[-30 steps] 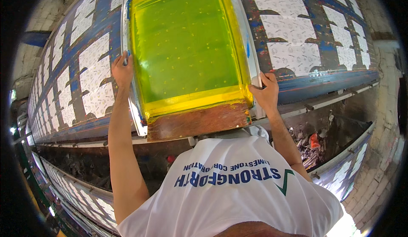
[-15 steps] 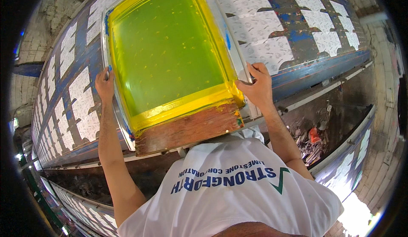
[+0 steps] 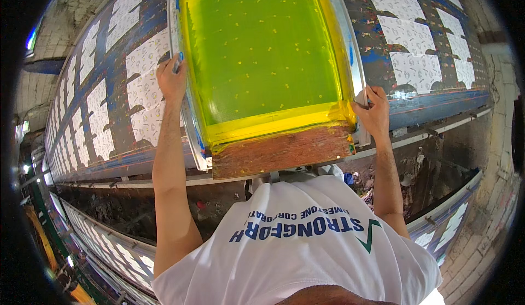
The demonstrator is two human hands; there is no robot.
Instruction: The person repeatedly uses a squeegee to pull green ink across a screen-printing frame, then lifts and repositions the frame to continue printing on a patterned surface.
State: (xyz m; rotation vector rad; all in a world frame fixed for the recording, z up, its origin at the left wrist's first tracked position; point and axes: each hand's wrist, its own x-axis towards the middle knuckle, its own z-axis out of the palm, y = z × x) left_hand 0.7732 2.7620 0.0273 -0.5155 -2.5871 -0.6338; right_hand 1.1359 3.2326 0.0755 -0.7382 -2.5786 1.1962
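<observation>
Screen of green mesh, bordered in yellow and framed by pale metal rails, is held from both sides over the bench; whether the bench is touched by it cannot be told. Its left side is clamped in the left grip, partway up. Its right side is pinched by the right grip, near the lower corner. Across the near end a reddish-brown wooden board is set, its upper edge streaked with yellow. White printed pieces with curved cut-outs are laid in rows on the dark, blue-stained bench, on both sides of the screen. A white shirt is seen below the board.
</observation>
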